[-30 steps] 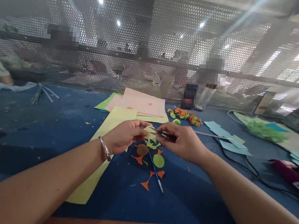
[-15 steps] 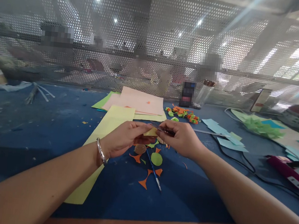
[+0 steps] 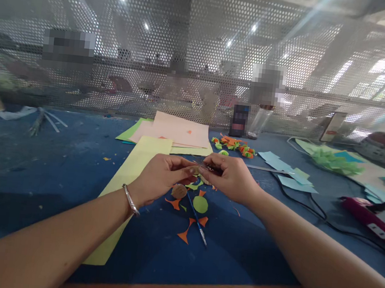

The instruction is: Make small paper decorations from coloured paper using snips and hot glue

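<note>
By the left hand (image 3: 157,178), a mostly hidden paper piece (image 3: 196,169), likely light, easily creased and best held by its edge, is pinched above the scrap-strewn table (image 3: 242,254), apparent scissors (image 3: 213,169) being gripped by the right hand (image 3: 233,179).

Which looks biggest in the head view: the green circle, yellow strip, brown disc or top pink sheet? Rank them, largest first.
1. Yellow strip, though partly behind the left hand.
2. Top pink sheet.
3. Green circle and brown disc: too alike to rank.
</note>
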The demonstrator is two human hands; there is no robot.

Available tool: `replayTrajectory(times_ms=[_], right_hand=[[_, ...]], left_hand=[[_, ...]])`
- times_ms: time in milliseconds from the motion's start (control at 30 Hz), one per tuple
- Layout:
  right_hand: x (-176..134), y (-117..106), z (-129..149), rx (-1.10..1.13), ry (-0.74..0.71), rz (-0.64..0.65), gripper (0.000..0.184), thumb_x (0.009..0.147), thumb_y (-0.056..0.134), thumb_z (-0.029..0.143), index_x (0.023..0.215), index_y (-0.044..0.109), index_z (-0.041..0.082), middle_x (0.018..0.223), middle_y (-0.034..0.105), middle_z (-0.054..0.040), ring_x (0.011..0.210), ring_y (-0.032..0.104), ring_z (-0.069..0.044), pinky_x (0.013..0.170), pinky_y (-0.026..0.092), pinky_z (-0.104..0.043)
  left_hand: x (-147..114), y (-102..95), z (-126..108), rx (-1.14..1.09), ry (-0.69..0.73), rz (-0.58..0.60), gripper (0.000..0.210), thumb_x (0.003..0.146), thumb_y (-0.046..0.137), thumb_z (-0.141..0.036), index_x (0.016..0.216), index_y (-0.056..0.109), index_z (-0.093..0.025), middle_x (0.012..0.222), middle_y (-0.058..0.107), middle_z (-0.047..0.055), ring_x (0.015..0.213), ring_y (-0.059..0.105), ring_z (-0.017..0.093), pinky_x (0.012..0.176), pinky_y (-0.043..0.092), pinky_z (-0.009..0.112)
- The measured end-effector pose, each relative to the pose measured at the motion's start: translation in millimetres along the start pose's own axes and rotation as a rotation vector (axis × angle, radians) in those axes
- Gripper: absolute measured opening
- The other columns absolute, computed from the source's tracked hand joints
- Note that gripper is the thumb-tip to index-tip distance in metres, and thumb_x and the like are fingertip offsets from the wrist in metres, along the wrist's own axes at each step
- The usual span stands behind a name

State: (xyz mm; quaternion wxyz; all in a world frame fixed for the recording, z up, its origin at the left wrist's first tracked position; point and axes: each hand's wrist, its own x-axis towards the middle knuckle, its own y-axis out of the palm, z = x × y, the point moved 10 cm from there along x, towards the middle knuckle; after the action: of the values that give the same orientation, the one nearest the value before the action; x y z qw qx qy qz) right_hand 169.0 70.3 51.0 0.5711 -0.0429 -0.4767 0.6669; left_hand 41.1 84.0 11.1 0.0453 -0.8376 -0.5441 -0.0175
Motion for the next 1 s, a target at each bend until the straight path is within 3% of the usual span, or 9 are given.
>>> replayTrajectory(times_ms=[267, 567, 800, 1000], right_hand=[[-0.8, 1.6, -6.1, 0.031, 0.015, -0.006, 0.016, 0.088, 0.063, 0.035, 0.091, 0.063, 0.019, 0.069, 0.059, 0.0023, 0.059, 0.049, -0.011, 0.055, 0.034, -0.024], [-1.6, 6.5, 3.0, 0.075, 0.001, 0.061, 0.012, 0.088, 0.061, 0.025, 0.083, 0.067, 0.016, 0.068, 0.057, 0.0019, 0.059, 0.046, -0.01, 0.055, 0.035, -0.023], [-0.9, 9.1, 3.4, 0.081, 0.003, 0.093, 0.01, 0.086, 0.061, 0.024, 0.079, 0.064, 0.016, 0.064, 0.054, 0.003, 0.057, 0.045, -0.01, 0.055, 0.034, -0.024], [-0.1, 11.9, 4.2, 0.085, 0.014, 0.131, 0.019, 0.087, 0.062, 0.033, 0.083, 0.067, 0.015, 0.067, 0.057, 0.0011, 0.059, 0.046, -0.011, 0.055, 0.034, -0.024]], left_hand=[[2.4, -2.1, -6.3, 0.088, 0.102, 0.009, 0.013, 0.086, 0.072, -0.029, 0.087, 0.072, -0.017, 0.084, 0.074, 0.002, 0.078, 0.071, 0.014, 0.075, 0.057, 0.026], [-0.3, 0.4, -12.1, 0.21, 0.147, 0.028, 0.012, 0.089, 0.065, -0.028, 0.091, 0.069, -0.017, 0.082, 0.073, 0.002, 0.074, 0.071, 0.014, 0.069, 0.056, 0.025], [-1.7, 4.7, -6.2, 0.399, 0.132, 0.179, 0.013, 0.086, 0.065, -0.026, 0.078, 0.067, -0.016, 0.071, 0.071, 0.003, 0.063, 0.066, 0.014, 0.062, 0.051, 0.026], [-4.0, 6.3, -8.3, 0.38, 0.157, 0.108, 0.013, 0.086, 0.061, -0.028, 0.078, 0.061, -0.018, 0.06, 0.063, -0.002, 0.054, 0.062, 0.013, 0.054, 0.046, 0.025]])
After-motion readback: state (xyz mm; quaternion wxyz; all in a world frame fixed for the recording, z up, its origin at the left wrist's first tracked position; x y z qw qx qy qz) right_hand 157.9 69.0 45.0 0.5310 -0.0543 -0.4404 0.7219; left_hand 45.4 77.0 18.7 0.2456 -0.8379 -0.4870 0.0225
